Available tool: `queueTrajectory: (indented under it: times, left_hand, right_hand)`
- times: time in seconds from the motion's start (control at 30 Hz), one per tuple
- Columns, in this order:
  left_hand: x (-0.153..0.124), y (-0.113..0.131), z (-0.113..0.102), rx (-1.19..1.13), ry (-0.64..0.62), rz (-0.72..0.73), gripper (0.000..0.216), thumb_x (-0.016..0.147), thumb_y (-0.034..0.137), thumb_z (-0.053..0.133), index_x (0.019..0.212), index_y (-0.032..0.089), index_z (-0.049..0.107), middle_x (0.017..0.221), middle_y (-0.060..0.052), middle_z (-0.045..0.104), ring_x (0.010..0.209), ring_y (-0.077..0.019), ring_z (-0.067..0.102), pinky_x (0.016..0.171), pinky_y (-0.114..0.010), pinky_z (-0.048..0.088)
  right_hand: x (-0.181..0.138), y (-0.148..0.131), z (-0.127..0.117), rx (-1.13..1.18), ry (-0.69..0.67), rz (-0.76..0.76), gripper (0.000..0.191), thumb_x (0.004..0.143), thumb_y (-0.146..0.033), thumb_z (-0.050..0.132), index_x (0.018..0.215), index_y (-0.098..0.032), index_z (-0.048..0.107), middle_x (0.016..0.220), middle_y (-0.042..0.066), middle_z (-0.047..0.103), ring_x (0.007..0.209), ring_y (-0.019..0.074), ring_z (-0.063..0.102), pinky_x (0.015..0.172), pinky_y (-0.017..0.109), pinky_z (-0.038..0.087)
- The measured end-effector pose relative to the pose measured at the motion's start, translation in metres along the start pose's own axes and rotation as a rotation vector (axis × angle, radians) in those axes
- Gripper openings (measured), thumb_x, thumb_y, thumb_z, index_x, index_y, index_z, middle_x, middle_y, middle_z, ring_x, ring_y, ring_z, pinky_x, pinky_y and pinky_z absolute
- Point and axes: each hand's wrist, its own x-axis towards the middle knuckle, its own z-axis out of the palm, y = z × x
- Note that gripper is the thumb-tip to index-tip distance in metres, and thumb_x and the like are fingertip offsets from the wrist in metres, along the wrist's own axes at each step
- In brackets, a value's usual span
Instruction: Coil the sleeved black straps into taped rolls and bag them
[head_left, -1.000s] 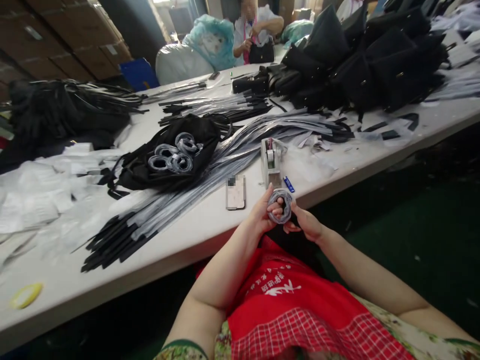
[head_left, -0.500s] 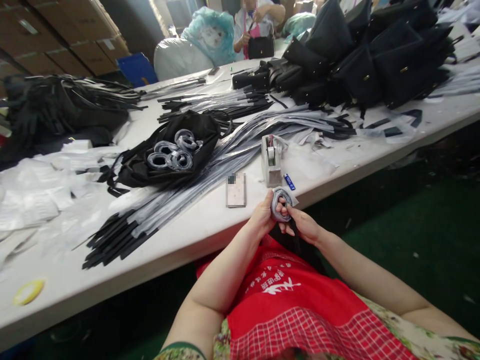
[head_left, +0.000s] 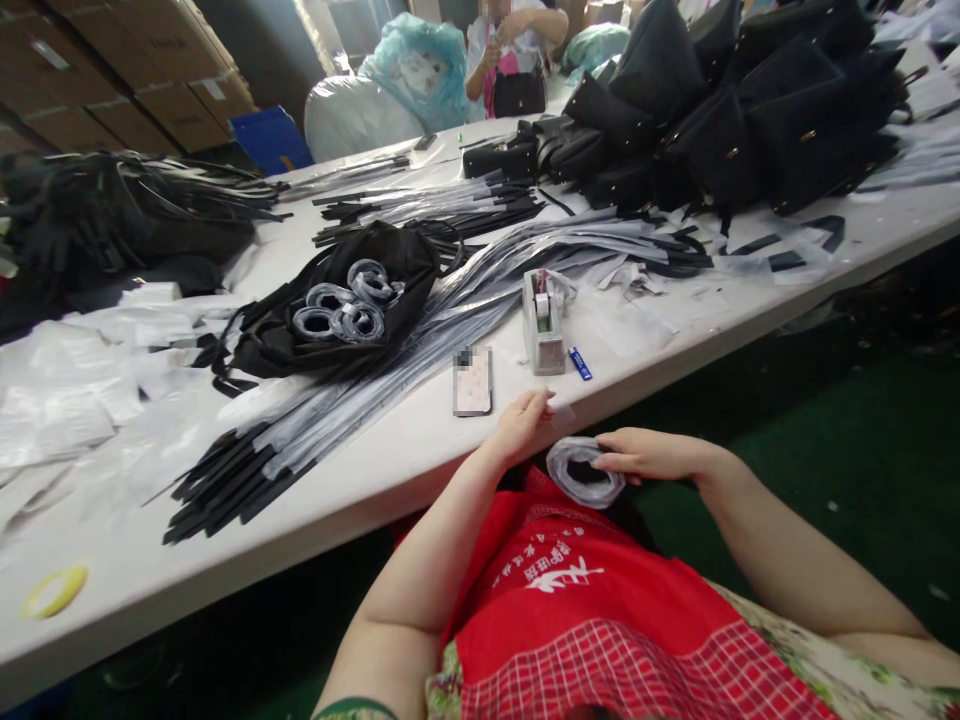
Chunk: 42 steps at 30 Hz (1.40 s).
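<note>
My right hand (head_left: 656,455) pinches the right side of a coiled strap in clear plastic (head_left: 559,470), a grey-white ring held just off the table's front edge, above the red apron. My left hand (head_left: 523,422) is over the table edge, its fingers closed together; whether a small clear piece is in them I cannot make out. Just beyond it stands a tape dispenser (head_left: 545,335) with a small blue packet (head_left: 580,364) beside it. A phone-like pale flat case (head_left: 472,385) lies to the left.
Several coiled straps (head_left: 360,322) rest on a black bag (head_left: 277,345). Long plastic-wrapped straps (head_left: 375,375) run across the white table (head_left: 360,480). Black handbags (head_left: 780,130) are piled at the back right. A yellow tape roll (head_left: 56,592) lies front left. Across the table, a person (head_left: 514,55) handles a bag.
The coil was held between both hands; now only my right hand has it, lower and to the right. My left hand has come off it, staying by the table edge.
</note>
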Motion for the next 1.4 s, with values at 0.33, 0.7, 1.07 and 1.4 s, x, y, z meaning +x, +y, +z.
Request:
queueTrajectory:
  times: [0.33, 0.7, 1.07, 1.4]
  left_hand:
    - [-0.014, -0.009, 0.025, -0.033, 0.06, 0.102, 0.044, 0.085, 0.053, 0.061, 0.107, 0.016, 0.068, 0.08, -0.002, 0.067, 0.07, -0.0146, 0.059, 0.071, -0.027, 0.048]
    - [-0.05, -0.022, 0.023, -0.247, -0.165, -0.069, 0.066, 0.088, 0.071, 0.039, 0.105, 0.015, 0.07, 0.098, -0.011, 0.07, 0.091, -0.023, 0.063, 0.088, -0.036, 0.048]
    - [-0.076, -0.059, 0.033, 0.144, -0.18, -0.084, 0.04, 0.09, 0.052, 0.048, 0.086, 0.016, 0.064, 0.07, -0.001, 0.056, 0.063, -0.0143, 0.048, 0.058, -0.026, 0.039]
    - [-0.073, -0.059, 0.022, 0.137, -0.156, -0.178, 0.06, 0.08, 0.075, 0.048, 0.09, 0.019, 0.068, 0.071, -0.001, 0.058, 0.066, -0.0173, 0.051, 0.068, -0.03, 0.044]
  right_hand:
    - [0.024, 0.013, 0.041, 0.124, 0.493, -0.156, 0.058, 0.082, -0.065, 0.057, 0.111, -0.015, 0.059, 0.089, 0.008, 0.069, 0.069, 0.0192, 0.062, 0.06, 0.029, 0.05]
    - [0.005, 0.0, 0.017, 0.082, -0.031, -0.136, 0.043, 0.08, -0.05, 0.07, 0.105, -0.015, 0.069, 0.101, 0.005, 0.073, 0.094, 0.0238, 0.066, 0.087, 0.032, 0.051]
    - [0.009, 0.036, 0.068, 0.199, -0.103, -0.066, 0.048, 0.076, -0.05, 0.072, 0.108, -0.014, 0.069, 0.097, 0.003, 0.071, 0.084, 0.0188, 0.063, 0.075, 0.027, 0.05]
    - [0.03, 0.032, -0.077, -0.186, 0.688, 0.031, 0.044, 0.09, -0.054, 0.045, 0.088, -0.016, 0.067, 0.079, 0.004, 0.069, 0.067, 0.0167, 0.065, 0.067, 0.028, 0.051]
